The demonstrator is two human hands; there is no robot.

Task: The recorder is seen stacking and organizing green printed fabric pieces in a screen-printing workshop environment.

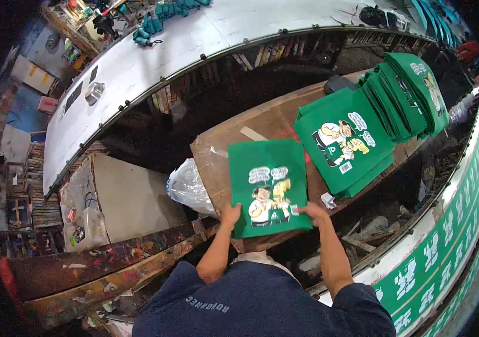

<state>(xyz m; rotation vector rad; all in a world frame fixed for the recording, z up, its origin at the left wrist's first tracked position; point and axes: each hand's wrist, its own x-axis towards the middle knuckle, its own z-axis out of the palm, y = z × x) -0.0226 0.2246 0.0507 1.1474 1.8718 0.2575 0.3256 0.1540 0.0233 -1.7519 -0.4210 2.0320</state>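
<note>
A green fabric panel (271, 160) printed with two cartoon figures and speech bubbles lies before me near the end of a brown board table. My left hand (230, 215) grips its left edge, thumb on top. On the opposite edge, my right hand (314, 212) has its thumb and finger by a small white printed label. To the right is a pile of similar green panels (332, 126), its top one lying at a slant. Taller folded stacks of green panels (412, 99) lean at the table's far right end.
The brown tabletop (218, 185) carries a pale strip (252, 134) and a crumpled white scrap (328, 200). A clear plastic bag (191, 185) bulges at its left end. Long white print tables run beyond (205, 42) and at right, where green printed cloth (425, 269) lies. A metal bowl (94, 93) sits on the far one.
</note>
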